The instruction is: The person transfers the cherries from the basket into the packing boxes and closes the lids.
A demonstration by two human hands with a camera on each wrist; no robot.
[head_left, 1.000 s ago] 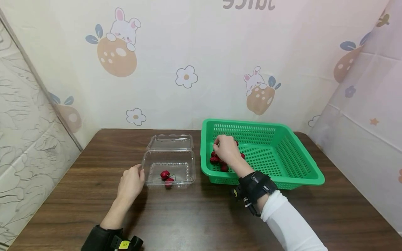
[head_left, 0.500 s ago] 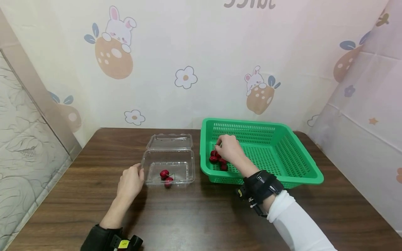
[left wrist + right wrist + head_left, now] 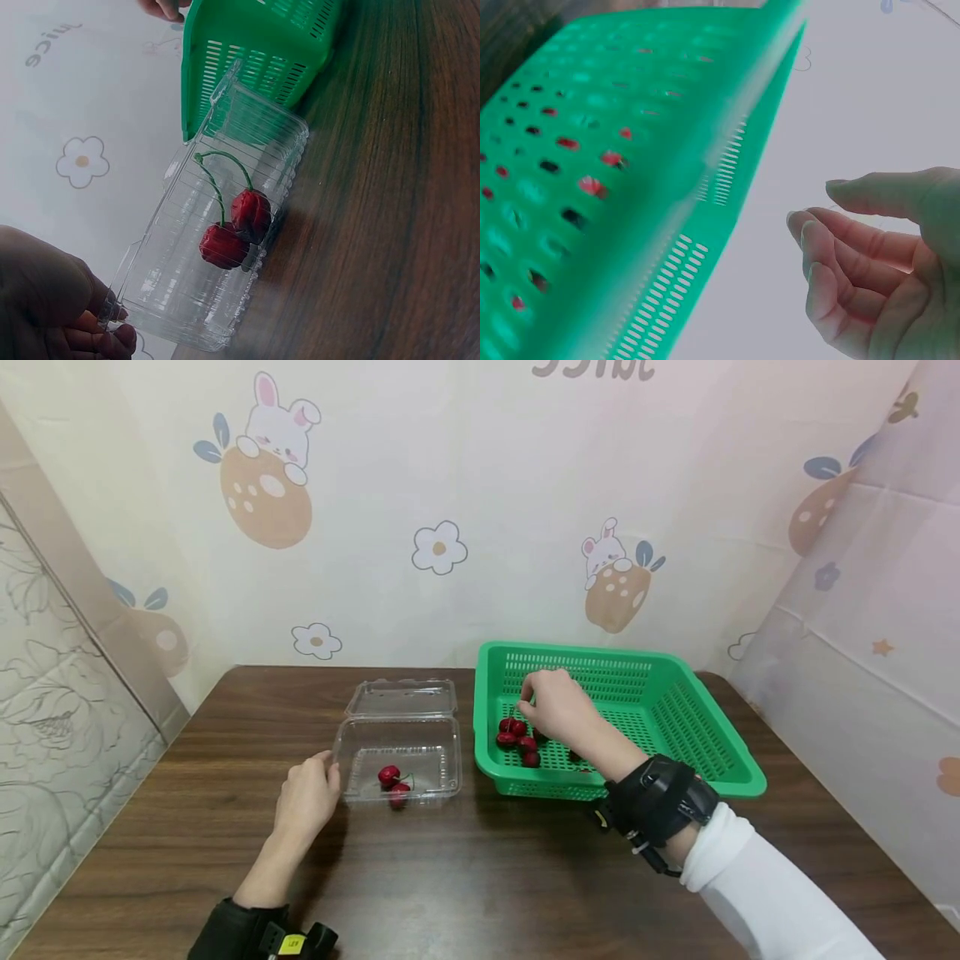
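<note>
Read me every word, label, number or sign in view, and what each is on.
"Juice": grey lettering on the white patterned backdrop, turned in the left wrist view, cut off in the head view.
Yellow rectangular label on the black left-wrist device: too small to read surely.
Yellow patch on the black right-wrist device: too small to read.
None made out on the clear plastic container or green plastic basket.

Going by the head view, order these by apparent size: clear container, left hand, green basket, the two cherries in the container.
1. Green basket
2. Clear container
3. Left hand
4. Upper cherry and lower cherry: too alike to rank
</note>
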